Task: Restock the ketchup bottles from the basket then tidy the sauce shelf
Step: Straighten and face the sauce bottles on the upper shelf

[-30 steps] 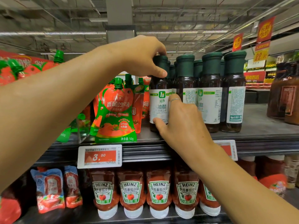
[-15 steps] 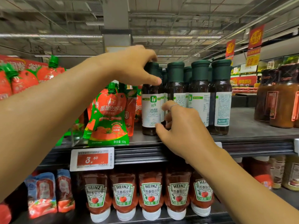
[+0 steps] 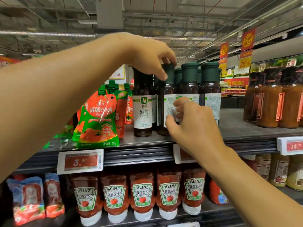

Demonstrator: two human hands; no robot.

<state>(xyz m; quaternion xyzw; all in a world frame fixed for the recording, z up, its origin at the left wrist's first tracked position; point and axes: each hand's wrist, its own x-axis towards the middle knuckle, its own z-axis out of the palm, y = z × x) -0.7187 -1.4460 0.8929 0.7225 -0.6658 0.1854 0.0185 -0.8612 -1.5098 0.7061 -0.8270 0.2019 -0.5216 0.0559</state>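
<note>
Turning a dark sauce bottle [image 3: 167,110] on the upper shelf [image 3: 246,128], just right of the label-out bottle [image 3: 142,110]. My left hand [image 3: 147,53] pinches its green cap [image 3: 168,72]; my right hand [image 3: 195,126] curls on the label. I judge it glass, heavy, slick, so cap plus body is the right hold. Ketchup bottles [image 3: 142,195] sit one shelf below that landmark. Basket out of view; bottle's front label hidden.

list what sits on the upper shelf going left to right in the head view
red and green tomato sauce pouch → dark bottle with its front label showing → dark bottle held by both hands → more green-capped dark bottles → orange-brown jars
</note>
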